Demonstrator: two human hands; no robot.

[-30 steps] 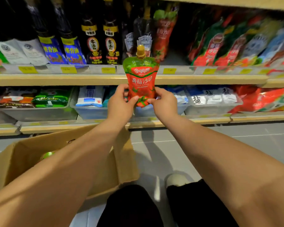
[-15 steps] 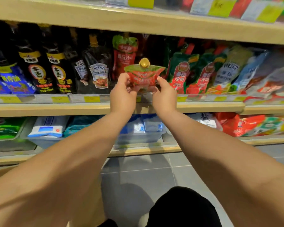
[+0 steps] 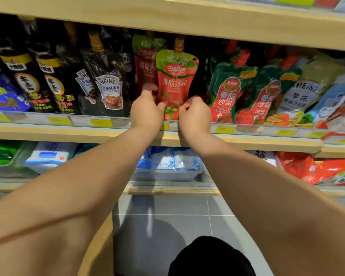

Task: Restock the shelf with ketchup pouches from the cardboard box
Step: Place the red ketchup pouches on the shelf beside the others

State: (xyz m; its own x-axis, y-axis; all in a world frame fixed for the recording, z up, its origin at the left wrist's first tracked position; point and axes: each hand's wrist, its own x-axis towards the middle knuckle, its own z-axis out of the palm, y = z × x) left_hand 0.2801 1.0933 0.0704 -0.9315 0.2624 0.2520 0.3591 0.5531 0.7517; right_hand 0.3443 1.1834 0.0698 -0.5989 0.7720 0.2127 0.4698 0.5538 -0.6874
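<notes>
A red ketchup pouch (image 3: 175,80) with a green top and gold cap stands upright on the middle shelf (image 3: 68,131), in the gap between black Heinz bottles and green-red pouches. My left hand (image 3: 146,112) pinches its lower left corner. My right hand (image 3: 195,114) pinches its lower right corner. A second pouch of the same kind (image 3: 145,64) stands just behind and to the left of it. Only an edge of the cardboard box (image 3: 100,251) shows at the bottom left, under my left forearm.
Dark sauce bottles (image 3: 52,84) fill the shelf's left side. Green-red ketchup pouches (image 3: 227,92) and a Heinz pouch (image 3: 303,92) crowd the right. The upper shelf board (image 3: 187,22) hangs close above the pouch's cap. White-blue bags in trays (image 3: 167,162) lie on the lower shelf.
Both hands carried the pouch up from in front of the lower shelf and into the middle shelf. It was tilted flat half a second ago and now stands upright on the shelf.
</notes>
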